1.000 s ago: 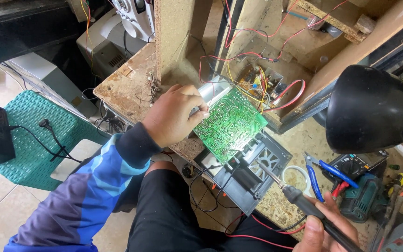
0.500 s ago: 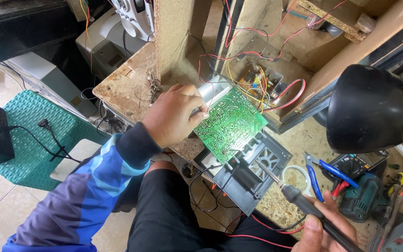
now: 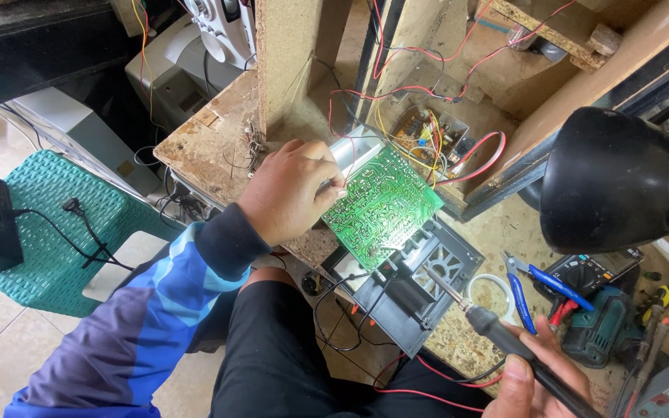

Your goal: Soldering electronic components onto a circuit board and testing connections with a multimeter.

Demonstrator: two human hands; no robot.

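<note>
Green rectangular circuit board (image 3: pixel 381 205) being held tilted at bench centre, edge pinched by left hand (image 3: pixel 292 190) fingers. Black-handled soldering iron (image 3: pixel 505 340) being gripped in right hand (image 3: pixel 540 371), fingers wrapped, tip near-right, not yet touching; soldering judged pending.

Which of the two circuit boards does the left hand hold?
The left hand holds the large green circuit board, solder side up; the smaller brown board sits untouched behind it.
</note>
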